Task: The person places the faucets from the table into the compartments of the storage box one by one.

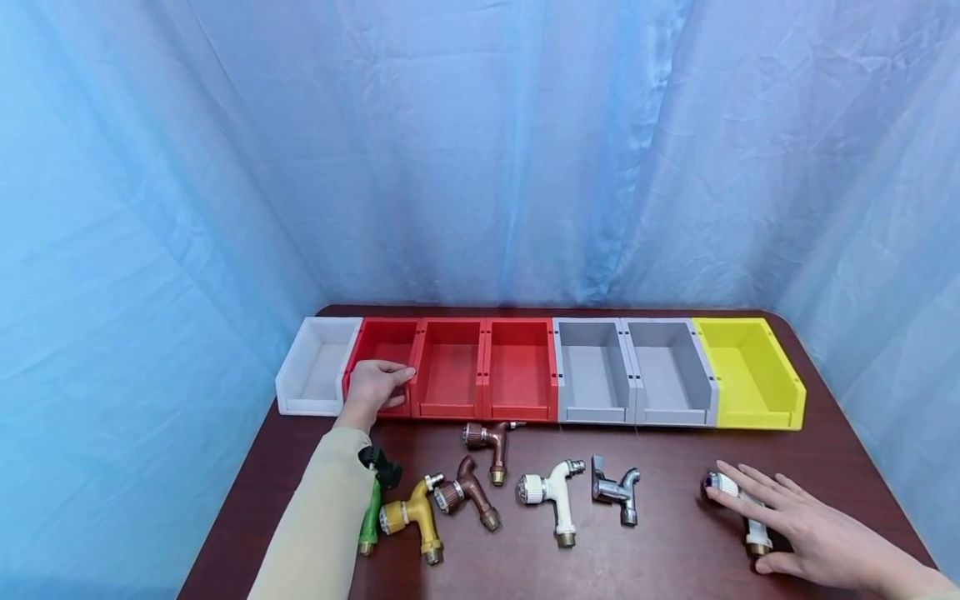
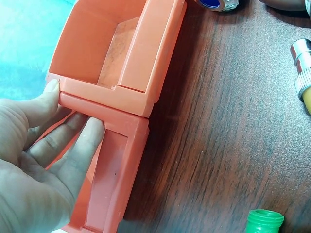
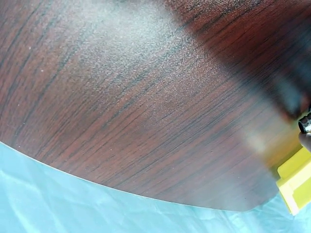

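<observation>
My left hand (image 1: 377, 385) reaches to the leftmost red bin (image 1: 386, 332). In the left wrist view, thumb and fingers pinch the wall where this red bin (image 2: 104, 194) meets the neighbouring red bin (image 2: 87, 43); the fingers are inside it. My right hand (image 1: 813, 529) lies over a white faucet (image 1: 757, 533) at the right of the table, fingers fairly straight and spread, thumb near its brass end. The hand partly hides that faucet. In the right wrist view, only a small metal nozzle (image 3: 304, 125) and a bit of finger show at the right edge.
The row holds a white bin (image 1: 318, 408), more red bins (image 1: 521, 412), grey bins (image 1: 596, 414) and a yellow bin (image 1: 759, 419). Before it lie green (image 1: 370, 521), yellow (image 1: 423, 521), brown (image 1: 471, 487), white (image 1: 559, 500) and chrome (image 1: 617, 492) faucets. Curtains surround the table.
</observation>
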`<state>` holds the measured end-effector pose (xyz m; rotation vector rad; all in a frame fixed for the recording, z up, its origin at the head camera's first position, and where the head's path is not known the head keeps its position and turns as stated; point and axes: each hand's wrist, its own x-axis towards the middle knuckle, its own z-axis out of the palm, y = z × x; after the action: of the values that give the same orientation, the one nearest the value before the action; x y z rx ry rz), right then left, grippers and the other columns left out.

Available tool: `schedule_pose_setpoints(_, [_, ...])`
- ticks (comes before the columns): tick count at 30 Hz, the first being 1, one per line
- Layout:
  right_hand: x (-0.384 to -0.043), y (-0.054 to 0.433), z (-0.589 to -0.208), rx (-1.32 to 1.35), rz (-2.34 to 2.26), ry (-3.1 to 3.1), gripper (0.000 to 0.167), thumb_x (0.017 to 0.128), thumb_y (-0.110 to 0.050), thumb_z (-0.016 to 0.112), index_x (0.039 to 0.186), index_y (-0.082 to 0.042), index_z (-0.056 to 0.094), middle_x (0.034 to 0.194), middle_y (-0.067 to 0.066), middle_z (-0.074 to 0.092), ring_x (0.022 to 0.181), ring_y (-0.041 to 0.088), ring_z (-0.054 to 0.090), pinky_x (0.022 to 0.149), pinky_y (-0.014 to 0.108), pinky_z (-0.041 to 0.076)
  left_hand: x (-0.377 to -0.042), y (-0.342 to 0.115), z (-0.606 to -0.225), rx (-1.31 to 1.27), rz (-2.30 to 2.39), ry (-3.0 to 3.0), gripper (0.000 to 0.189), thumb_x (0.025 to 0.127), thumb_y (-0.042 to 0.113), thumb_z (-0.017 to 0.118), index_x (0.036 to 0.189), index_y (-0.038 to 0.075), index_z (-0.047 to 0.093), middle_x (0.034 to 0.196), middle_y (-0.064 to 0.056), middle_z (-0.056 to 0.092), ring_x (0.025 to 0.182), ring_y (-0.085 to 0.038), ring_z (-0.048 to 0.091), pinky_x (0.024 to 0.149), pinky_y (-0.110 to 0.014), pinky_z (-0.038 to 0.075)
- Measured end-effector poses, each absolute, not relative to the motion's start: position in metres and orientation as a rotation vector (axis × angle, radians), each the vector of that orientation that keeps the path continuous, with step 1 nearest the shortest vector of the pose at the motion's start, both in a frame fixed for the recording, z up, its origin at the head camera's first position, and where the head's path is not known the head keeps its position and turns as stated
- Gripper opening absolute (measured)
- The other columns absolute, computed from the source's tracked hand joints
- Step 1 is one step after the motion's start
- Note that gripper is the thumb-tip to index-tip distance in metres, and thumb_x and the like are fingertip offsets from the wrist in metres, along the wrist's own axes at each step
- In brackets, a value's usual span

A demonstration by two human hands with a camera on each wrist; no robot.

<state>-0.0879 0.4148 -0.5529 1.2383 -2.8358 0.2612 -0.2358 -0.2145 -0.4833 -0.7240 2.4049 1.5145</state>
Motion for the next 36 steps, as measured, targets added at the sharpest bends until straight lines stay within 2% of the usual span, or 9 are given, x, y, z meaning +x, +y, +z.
schedule_pose_setpoints(7, [-0.089, 0.415, -0.555, 1.218, 0.228, -2.833, 0.097, 0.069, -0.059, 0.082, 0.154, -0.029, 0.047, 0.158, 0.01, 0.045, 0.153, -0.001, 0.011, 0.114, 0.008, -0.009, -0.237, -0.214, -0.484, -0.713, 1.512, 2.408, 0.046, 0.093, 0.03, 0.078, 0.132, 0.008, 0.069, 0.135, -0.018, 0.06, 0.122, -0.038, 0.059, 0.088, -0.041, 0.06])
schedule_pose_setpoints(11, [-0.089, 0.414, -0.554, 1.205, 0.233, -2.81, 0.096, 0.067, -0.052, 0.087, 0.153, -0.029, 0.049, 0.151, 0.008, 0.052, 0.152, -0.003, 0.012, 0.114, 0.009, -0.008, -0.237, -0.215, -0.484, -0.714, 1.522, 2.398, 0.047, 0.092, 0.03, 0.078, 0.132, 0.008, 0.069, 0.134, -0.018, 0.06, 0.121, -0.038, 0.059, 0.087, -0.041, 0.061])
schedule_pose_setpoints(18, [-0.089, 0.412, -0.554, 1.191, 0.259, -2.777, 0.097, 0.063, -0.037, 0.095, 0.15, -0.03, 0.053, 0.14, 0.004, 0.059, 0.142, 0.0, 0.026, 0.118, 0.01, -0.007, -0.236, -0.215, -0.486, -0.713, 1.524, 2.394, 0.046, 0.093, 0.03, 0.077, 0.133, 0.009, 0.068, 0.136, -0.016, 0.058, 0.122, -0.037, 0.058, 0.087, -0.04, 0.061])
schedule_pose_setpoints(21, [-0.09, 0.413, -0.554, 1.205, 0.254, -2.769, 0.093, 0.067, -0.041, 0.093, 0.15, -0.031, 0.052, 0.141, 0.003, 0.058, 0.14, 0.003, 0.03, 0.119, 0.012, -0.005, -0.237, -0.215, -0.487, -0.715, 1.523, 2.397, 0.048, 0.092, 0.031, 0.078, 0.133, 0.009, 0.068, 0.136, -0.016, 0.057, 0.122, -0.037, 0.057, 0.087, -0.041, 0.061])
schedule_pose_setpoints(23, [-0.092, 0.413, -0.554, 1.221, 0.248, -2.755, 0.084, 0.076, -0.053, 0.086, 0.15, -0.031, 0.052, 0.142, 0.003, 0.058, 0.139, 0.005, 0.031, 0.12, 0.013, -0.005, -0.237, -0.215, -0.487, -0.717, 1.523, 2.395, 0.048, 0.092, 0.031, 0.079, 0.133, 0.009, 0.068, 0.136, -0.017, 0.057, 0.122, -0.037, 0.057, 0.087, -0.041, 0.061])
schedule_pose_setpoints(25, [-0.094, 0.412, -0.554, 1.244, 0.238, -2.732, 0.074, 0.087, -0.064, 0.071, 0.15, -0.03, 0.053, 0.143, 0.004, 0.057, 0.14, 0.008, 0.032, 0.121, 0.016, -0.005, -0.237, -0.215, -0.486, -0.719, 1.524, 2.393, 0.048, 0.091, 0.031, 0.079, 0.133, 0.009, 0.068, 0.136, -0.017, 0.057, 0.122, -0.037, 0.057, 0.087, -0.041, 0.061])
schedule_pose_setpoints(27, [-0.096, 0.411, -0.552, 1.271, 0.229, -2.704, 0.069, 0.094, -0.069, 0.054, 0.15, -0.029, 0.053, 0.143, 0.006, 0.057, 0.14, 0.011, 0.034, 0.122, 0.018, -0.005, -0.238, -0.215, -0.485, -0.72, 1.523, 2.39, 0.049, 0.091, 0.031, 0.079, 0.133, 0.009, 0.068, 0.136, -0.017, 0.058, 0.122, -0.037, 0.057, 0.087, -0.041, 0.061])
schedule_pose_setpoints(29, [-0.099, 0.409, -0.55, 1.292, 0.227, -2.68, 0.068, 0.097, -0.07, 0.044, 0.149, -0.028, 0.054, 0.144, 0.008, 0.056, 0.139, 0.014, 0.035, 0.123, 0.02, -0.005, -0.238, -0.216, -0.485, -0.724, 1.52, 2.387, 0.049, 0.091, 0.031, 0.079, 0.133, 0.009, 0.068, 0.135, -0.017, 0.058, 0.121, -0.037, 0.059, 0.087, -0.041, 0.061])
schedule_pose_setpoints(36, [-0.108, 0.408, -0.541, 1.328, 0.195, -2.623, 0.068, 0.1, -0.068, 0.033, 0.148, -0.026, 0.055, 0.146, 0.016, 0.054, 0.15, 0.015, 0.025, 0.126, 0.03, -0.006, -0.238, -0.216, -0.485, -0.744, 1.505, 2.383, 0.048, 0.091, 0.032, 0.079, 0.132, 0.009, 0.069, 0.133, -0.017, 0.06, 0.116, -0.036, 0.063, 0.084, -0.038, 0.062])
